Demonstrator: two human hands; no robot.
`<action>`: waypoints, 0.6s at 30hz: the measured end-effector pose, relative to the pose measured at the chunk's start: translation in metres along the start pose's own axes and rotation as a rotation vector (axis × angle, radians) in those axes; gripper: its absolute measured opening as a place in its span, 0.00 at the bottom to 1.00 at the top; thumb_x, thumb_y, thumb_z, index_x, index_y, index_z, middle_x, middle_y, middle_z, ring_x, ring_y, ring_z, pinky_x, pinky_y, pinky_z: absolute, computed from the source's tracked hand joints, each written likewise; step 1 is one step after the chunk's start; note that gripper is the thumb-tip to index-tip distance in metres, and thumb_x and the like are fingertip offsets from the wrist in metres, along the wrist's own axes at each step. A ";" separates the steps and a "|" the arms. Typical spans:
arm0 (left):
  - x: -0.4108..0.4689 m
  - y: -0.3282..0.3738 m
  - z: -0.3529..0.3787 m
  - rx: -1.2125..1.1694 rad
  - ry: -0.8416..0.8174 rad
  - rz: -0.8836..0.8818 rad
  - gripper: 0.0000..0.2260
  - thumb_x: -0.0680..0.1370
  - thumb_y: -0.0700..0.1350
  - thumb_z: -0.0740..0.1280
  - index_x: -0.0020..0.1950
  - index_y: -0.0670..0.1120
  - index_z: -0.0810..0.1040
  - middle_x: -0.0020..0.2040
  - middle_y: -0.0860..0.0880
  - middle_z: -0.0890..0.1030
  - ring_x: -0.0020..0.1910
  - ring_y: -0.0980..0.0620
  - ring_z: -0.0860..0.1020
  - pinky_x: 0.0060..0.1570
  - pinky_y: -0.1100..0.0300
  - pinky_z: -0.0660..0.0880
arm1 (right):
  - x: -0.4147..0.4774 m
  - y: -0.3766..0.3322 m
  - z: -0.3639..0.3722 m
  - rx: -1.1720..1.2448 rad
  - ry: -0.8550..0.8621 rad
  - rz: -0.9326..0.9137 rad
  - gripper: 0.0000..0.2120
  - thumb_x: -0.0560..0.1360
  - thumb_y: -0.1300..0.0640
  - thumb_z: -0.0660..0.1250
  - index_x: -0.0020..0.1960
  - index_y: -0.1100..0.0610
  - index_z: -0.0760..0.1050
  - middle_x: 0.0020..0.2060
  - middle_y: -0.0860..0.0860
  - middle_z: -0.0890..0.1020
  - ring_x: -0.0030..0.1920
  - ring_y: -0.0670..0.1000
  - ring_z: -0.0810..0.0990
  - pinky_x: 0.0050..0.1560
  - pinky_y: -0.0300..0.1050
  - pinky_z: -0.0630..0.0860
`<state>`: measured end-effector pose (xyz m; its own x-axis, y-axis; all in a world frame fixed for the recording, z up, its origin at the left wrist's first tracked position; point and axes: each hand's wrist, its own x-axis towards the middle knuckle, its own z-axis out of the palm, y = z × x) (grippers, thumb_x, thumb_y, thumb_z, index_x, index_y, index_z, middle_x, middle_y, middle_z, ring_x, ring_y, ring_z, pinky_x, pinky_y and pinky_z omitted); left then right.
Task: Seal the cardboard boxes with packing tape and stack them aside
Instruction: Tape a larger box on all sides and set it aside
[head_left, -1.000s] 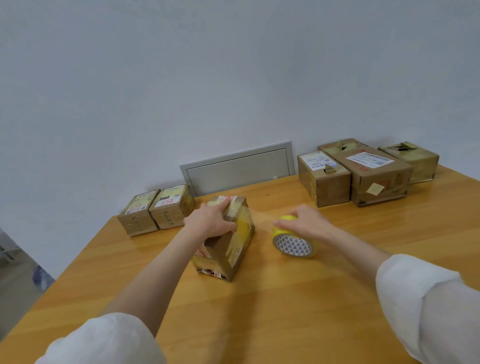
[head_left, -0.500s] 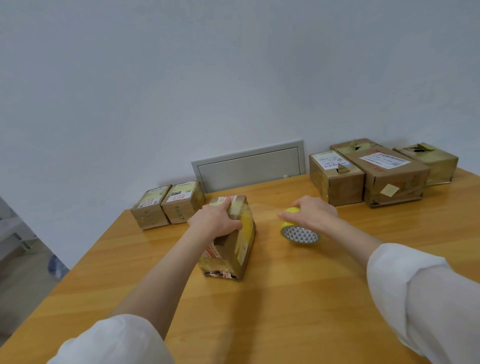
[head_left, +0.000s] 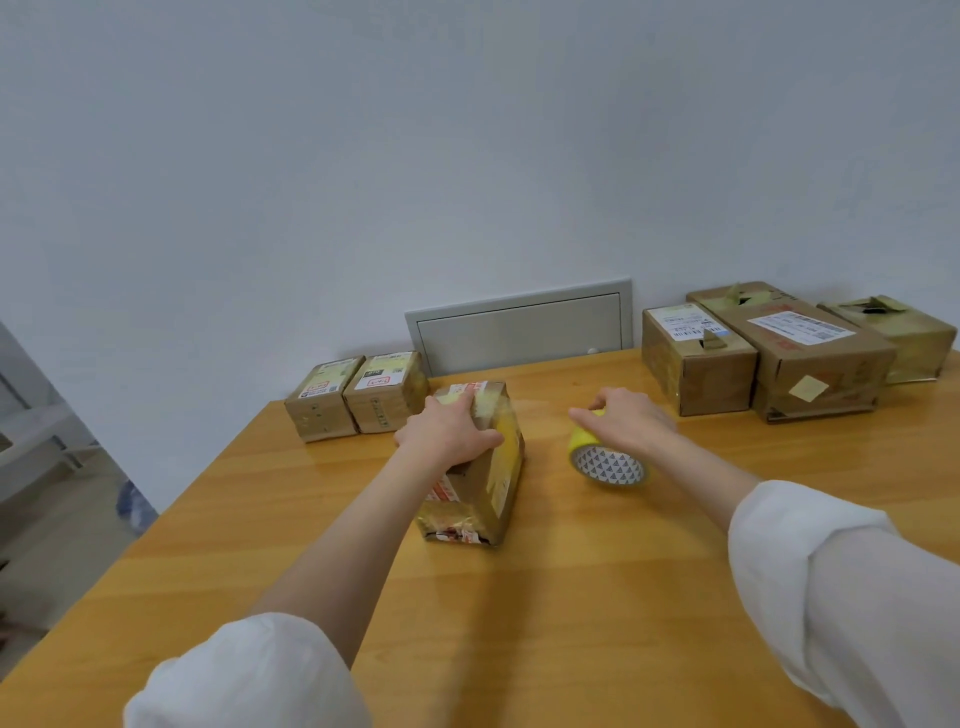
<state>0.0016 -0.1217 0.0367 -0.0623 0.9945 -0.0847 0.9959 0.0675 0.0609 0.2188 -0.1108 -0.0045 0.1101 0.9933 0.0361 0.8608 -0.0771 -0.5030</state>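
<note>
A small cardboard box (head_left: 491, 486) with yellow tape on its right side stands in the middle of the wooden table (head_left: 519, 623). My left hand (head_left: 449, 434) grips its top, thumb curled over the right edge. To its right lies a roll of yellow tape (head_left: 605, 460) with a patterned white core. My right hand (head_left: 626, 421) rests on top of the roll, fingers curved over it. Two small boxes (head_left: 358, 395) sit side by side at the back left by the wall.
Three larger boxes (head_left: 779, 353) stand at the back right against the wall. A grey wall panel (head_left: 519, 327) is behind the table. The table's left edge drops to the floor (head_left: 57, 545).
The view has shifted slightly. My left hand stays on the box and my right hand stays on the tape roll, which has tipped a little toward me.
</note>
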 end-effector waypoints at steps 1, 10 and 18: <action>0.000 0.000 0.000 -0.011 -0.009 0.004 0.38 0.73 0.69 0.61 0.78 0.59 0.48 0.77 0.40 0.56 0.70 0.36 0.66 0.62 0.40 0.72 | 0.001 -0.002 -0.002 0.011 0.011 -0.009 0.23 0.77 0.36 0.57 0.64 0.50 0.73 0.60 0.52 0.79 0.57 0.55 0.77 0.51 0.48 0.74; -0.014 0.004 -0.005 0.015 -0.002 0.048 0.39 0.73 0.71 0.58 0.78 0.57 0.49 0.77 0.43 0.55 0.71 0.39 0.65 0.62 0.41 0.71 | -0.009 -0.021 -0.002 -0.185 0.010 -0.115 0.26 0.78 0.38 0.58 0.72 0.50 0.67 0.69 0.55 0.68 0.69 0.59 0.64 0.65 0.56 0.66; -0.034 -0.013 -0.016 -0.181 0.284 0.099 0.25 0.80 0.62 0.53 0.72 0.51 0.68 0.69 0.46 0.72 0.63 0.46 0.74 0.56 0.46 0.75 | -0.028 -0.063 -0.007 -0.150 0.165 -0.296 0.18 0.79 0.43 0.57 0.64 0.50 0.74 0.64 0.55 0.70 0.66 0.57 0.65 0.61 0.52 0.68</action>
<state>-0.0102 -0.1550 0.0543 -0.0073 0.9780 0.2086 0.9717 -0.0424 0.2326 0.1647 -0.1340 0.0319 -0.0867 0.9479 0.3065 0.9293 0.1878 -0.3179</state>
